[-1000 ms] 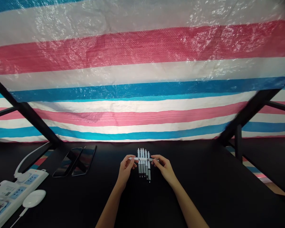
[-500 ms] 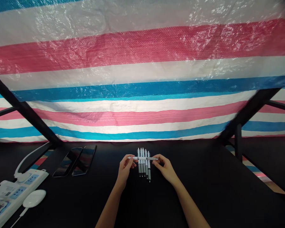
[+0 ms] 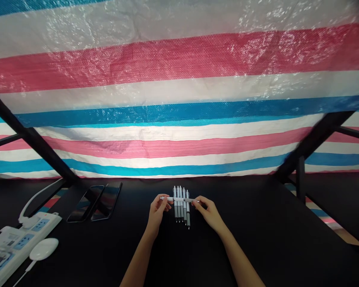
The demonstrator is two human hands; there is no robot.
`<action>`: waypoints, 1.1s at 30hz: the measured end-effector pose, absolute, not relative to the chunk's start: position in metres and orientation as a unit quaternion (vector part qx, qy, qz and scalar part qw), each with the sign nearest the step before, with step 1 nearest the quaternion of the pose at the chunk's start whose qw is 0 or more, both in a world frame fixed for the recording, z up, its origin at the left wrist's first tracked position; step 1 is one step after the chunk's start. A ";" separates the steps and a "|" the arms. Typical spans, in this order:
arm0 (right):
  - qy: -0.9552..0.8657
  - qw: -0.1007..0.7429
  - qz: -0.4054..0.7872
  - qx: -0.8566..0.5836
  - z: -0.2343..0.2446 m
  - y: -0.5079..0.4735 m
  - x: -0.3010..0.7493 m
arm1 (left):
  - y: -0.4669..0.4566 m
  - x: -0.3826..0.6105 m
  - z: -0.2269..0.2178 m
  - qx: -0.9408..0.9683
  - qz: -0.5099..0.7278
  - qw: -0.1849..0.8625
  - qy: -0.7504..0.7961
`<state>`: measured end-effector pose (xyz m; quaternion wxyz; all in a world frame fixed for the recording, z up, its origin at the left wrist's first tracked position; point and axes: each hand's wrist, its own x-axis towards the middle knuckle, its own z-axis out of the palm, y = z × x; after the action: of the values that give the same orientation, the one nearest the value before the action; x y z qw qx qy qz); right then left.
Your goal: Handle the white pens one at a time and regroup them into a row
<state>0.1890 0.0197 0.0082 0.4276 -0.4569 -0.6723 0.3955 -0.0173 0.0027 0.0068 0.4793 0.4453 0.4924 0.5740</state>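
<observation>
Between my two hands a white and grey click pen (image 3: 179,199) lies sideways. My left hand (image 3: 157,211) pinches its white clicker end, and my right hand (image 3: 208,212) pinches the grey tip end. Below it, several similar pens (image 3: 181,213) lie side by side on the black table (image 3: 179,255), clickers pointing away from me and tips toward me. The rightmost one sits a little nearer to me than the rest. Whether the held pen touches the row I cannot tell.
Two dark phones or glass slabs (image 3: 86,204) lie left of the pens. A white power strip (image 3: 26,235) with plugs and a cable, and a white rounded device (image 3: 44,249), occupy the left edge. A striped sheet (image 3: 179,131) hangs behind, between black frame bars (image 3: 308,143).
Almost nothing differs. Both hands keep hold of the pen in the same place, and the right fingers have shifted very slightly at its tip.
</observation>
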 end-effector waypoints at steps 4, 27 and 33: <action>-0.660 0.436 0.400 -0.463 0.008 0.020 0.189 | 0.003 -0.018 0.005 0.443 0.578 0.476 0.493; -0.669 0.436 0.392 -0.457 0.006 0.021 0.189 | 0.003 -0.019 0.003 0.440 0.580 0.484 0.486; -0.662 0.438 0.394 -0.463 0.004 0.021 0.189 | 0.004 -0.019 0.004 0.436 0.580 0.486 0.487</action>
<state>0.1894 0.0206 0.0044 0.4383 -0.4626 -0.6624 0.3937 -0.0187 0.0039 0.0040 0.4860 0.4364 0.4867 0.5801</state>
